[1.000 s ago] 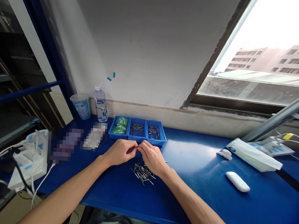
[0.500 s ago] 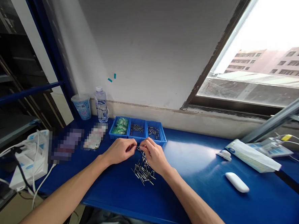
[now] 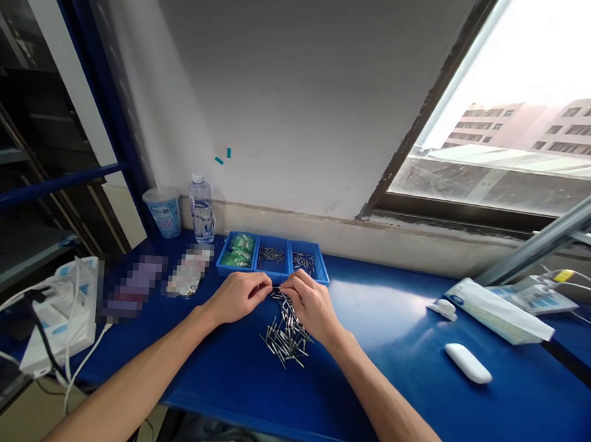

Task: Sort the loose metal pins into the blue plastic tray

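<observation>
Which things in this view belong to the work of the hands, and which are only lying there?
Seemingly in the work:
left hand, right hand
loose metal pins
blue bins just beyond

Apparently just lying about:
water bottle
patterned cup
white case
white packet
power strip at left

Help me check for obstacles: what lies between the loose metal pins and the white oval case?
The right forearm crosses between the metal pins and the white oval case; otherwise the head view shows bare blue tabletop there.
</observation>
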The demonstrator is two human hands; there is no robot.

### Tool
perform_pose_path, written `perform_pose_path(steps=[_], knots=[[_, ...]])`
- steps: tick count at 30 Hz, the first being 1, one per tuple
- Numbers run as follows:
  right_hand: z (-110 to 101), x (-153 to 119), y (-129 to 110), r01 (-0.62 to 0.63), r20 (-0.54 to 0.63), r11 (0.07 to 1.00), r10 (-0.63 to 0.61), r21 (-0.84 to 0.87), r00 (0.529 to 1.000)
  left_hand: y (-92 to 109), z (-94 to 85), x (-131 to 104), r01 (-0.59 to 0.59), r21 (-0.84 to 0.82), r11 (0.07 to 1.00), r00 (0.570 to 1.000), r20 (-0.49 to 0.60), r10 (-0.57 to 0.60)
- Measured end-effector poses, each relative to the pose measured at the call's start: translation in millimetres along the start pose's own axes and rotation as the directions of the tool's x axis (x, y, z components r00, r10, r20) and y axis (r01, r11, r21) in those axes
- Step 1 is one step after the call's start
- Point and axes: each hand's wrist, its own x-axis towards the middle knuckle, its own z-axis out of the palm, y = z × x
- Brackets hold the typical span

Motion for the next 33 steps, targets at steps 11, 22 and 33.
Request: perform_pose_path(steps=[11, 22, 33], knots=[[-8.4, 2.0, -3.3, 0.076, -0.055, 0.992, -0.082, -0.098, 0.995, 1.8, -0.8, 0.1, -0.022, -0.030, 0.999, 0.999, -0.038, 0.021], [-27.0, 3.9, 12.6, -0.370, -0.455, 0.922, 0.283, -0.114, 0.844, -3.0, 2.8, -0.4, 0.121, 0.060, 0.991, 0.991, 0.056, -0.125], [-5.0, -2.4, 5.8, -0.072, 0.188, 0.981, 0.105, -0.178, 0.977, -5.4, 16.3, 2.2, 0.167, 0.192, 0.967, 0.956, 0.210, -0.207]])
